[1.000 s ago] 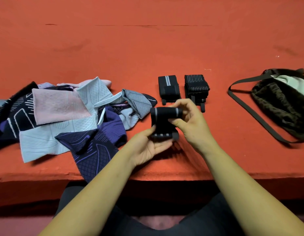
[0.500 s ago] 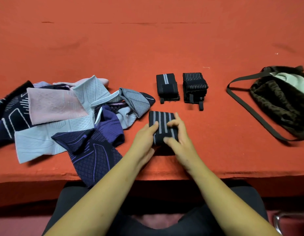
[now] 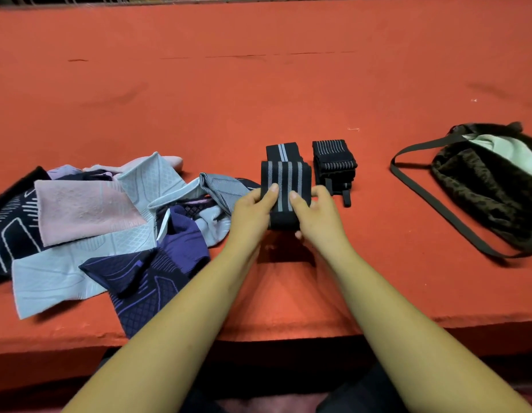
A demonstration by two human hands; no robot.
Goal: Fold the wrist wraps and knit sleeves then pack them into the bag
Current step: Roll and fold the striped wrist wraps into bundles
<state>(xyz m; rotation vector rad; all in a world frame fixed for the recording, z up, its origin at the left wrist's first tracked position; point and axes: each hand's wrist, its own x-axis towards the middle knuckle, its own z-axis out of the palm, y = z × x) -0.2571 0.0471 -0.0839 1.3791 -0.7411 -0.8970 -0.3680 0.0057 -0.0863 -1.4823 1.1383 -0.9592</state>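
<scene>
We see left hand (image 3: 254, 210) and right hand (image 3: 317, 217) grip striped wrist wrap (image 3: 285, 177) by its two sides; we judge this keeps fold tight. Thumbs (image 3: 272, 189) pressed on top, other fingers (image 3: 317, 193) curled round edges: pinching it. Wrap lies between thumbs, near middle of desk (image 3: 258, 93). Folded wrap (image 3: 281, 150) just behind, another folded wrap (image 3: 333, 160) right of it, lined up for packing. Knit sleeves (image 3: 89, 210) heaped left; bag (image 3: 482, 186) well apart, right.

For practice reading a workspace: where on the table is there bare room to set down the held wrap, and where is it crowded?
Free: the far table beyond the single-striped wrap; the gap between the thin-striped wrap and the bag strap; the near edge by the bag. Crowded: the sleeve pile, and around the held wrap.
</scene>
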